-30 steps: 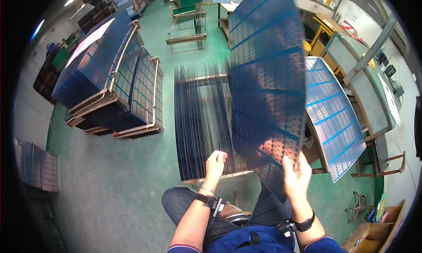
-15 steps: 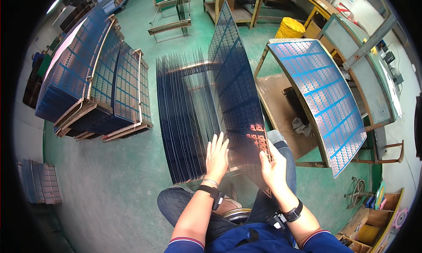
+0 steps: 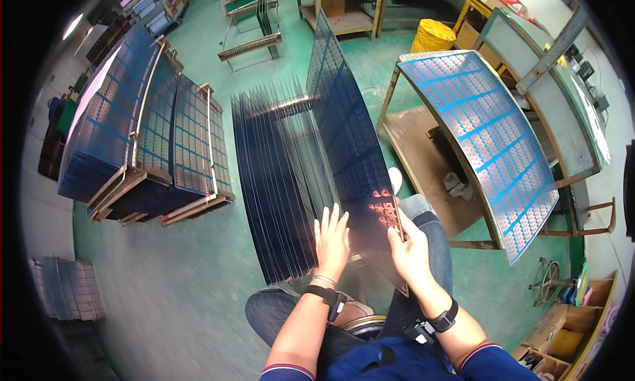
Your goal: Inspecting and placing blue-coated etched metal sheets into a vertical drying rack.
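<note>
A large thin dark-blue panel (image 3: 347,133) with rows of small copper-coloured patterns stands upright and leans slightly. My right hand (image 3: 413,247) grips its near right edge, thumb on the face turned to me and fingers behind. Beside the panel's lower left part my left hand (image 3: 332,243) is open with its fingers spread; whether the fingertips touch the panel I cannot tell. To the left, several similar dark panels (image 3: 261,189) stand on edge in a rack (image 3: 291,104), with narrow gaps between them. The rack's lower part is hidden by the panels.
A panel (image 3: 486,143) lies tilted on a wooden-framed stand at right. Stacks of panels (image 3: 155,126) fill racks at left, with a smaller stack (image 3: 69,288) below. Farther off are a workbench (image 3: 344,4), a yellow drum (image 3: 433,36) and a metal rack (image 3: 251,47).
The upright panel's top has swung slightly left, toward the racked panels. My right hand keeps its grip, and my left hand stays spread beside the panel. The whole view has shifted a little.
</note>
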The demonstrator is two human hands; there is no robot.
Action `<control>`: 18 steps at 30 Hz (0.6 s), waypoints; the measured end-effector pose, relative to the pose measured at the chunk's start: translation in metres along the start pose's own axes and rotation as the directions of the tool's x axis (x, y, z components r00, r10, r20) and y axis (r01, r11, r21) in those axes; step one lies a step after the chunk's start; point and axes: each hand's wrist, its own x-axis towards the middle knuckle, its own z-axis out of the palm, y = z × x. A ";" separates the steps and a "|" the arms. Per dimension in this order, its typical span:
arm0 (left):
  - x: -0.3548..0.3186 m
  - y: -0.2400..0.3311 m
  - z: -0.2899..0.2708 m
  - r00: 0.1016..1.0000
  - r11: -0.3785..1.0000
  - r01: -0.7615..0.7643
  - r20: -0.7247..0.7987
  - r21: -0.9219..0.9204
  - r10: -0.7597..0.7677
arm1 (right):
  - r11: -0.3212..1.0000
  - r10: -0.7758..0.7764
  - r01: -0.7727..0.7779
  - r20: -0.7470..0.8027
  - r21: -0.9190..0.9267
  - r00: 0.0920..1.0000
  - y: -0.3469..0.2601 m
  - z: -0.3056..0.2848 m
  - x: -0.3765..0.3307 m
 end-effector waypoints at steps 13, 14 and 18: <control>0.004 0.013 -0.002 0.995 0.997 0.082 -0.053 -0.004 -0.082 | 0.998 0.037 -0.043 0.111 0.050 0.993 0.005 0.013 0.048; 0.003 0.012 -0.001 0.995 0.995 0.086 -0.048 0.046 -0.084 | 0.998 0.057 -0.061 0.113 0.034 0.992 0.000 0.016 0.050; 0.001 0.015 0.009 0.993 0.975 0.113 -0.033 0.189 -0.109 | 0.999 0.046 -0.046 0.118 0.003 0.992 0.016 0.036 0.059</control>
